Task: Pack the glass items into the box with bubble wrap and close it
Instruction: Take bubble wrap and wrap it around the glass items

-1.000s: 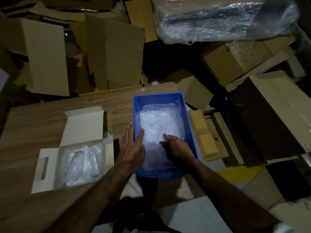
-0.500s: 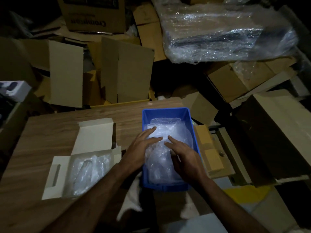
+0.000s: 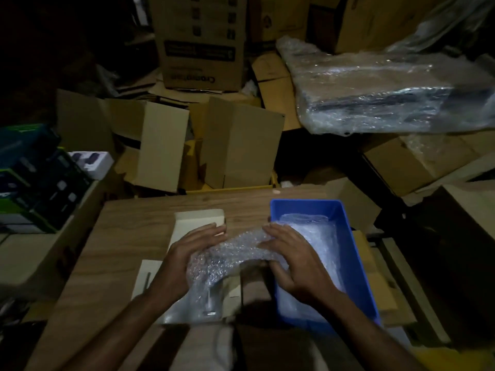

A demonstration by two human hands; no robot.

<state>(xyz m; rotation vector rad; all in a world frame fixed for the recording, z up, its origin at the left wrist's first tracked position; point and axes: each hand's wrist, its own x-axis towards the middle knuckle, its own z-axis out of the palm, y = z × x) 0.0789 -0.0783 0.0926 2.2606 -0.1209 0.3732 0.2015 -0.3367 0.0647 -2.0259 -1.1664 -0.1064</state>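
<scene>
Both hands, left hand (image 3: pixel 187 259) and right hand (image 3: pixel 292 259), are gripping a bubble wrap sheet (image 3: pixel 227 253) between blue bin (image 3: pixel 359 250) and open white box (image 3: pixel 198 219) on the desk (image 3: pixel 134 223), likely needing lowering into the box next.

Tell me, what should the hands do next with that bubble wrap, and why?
Probably lower it into the white box. Both hands, left and right, hold the bubble wrap above the open box, where a wrapped glass item already lies; more wrap stays in the blue bin.
</scene>
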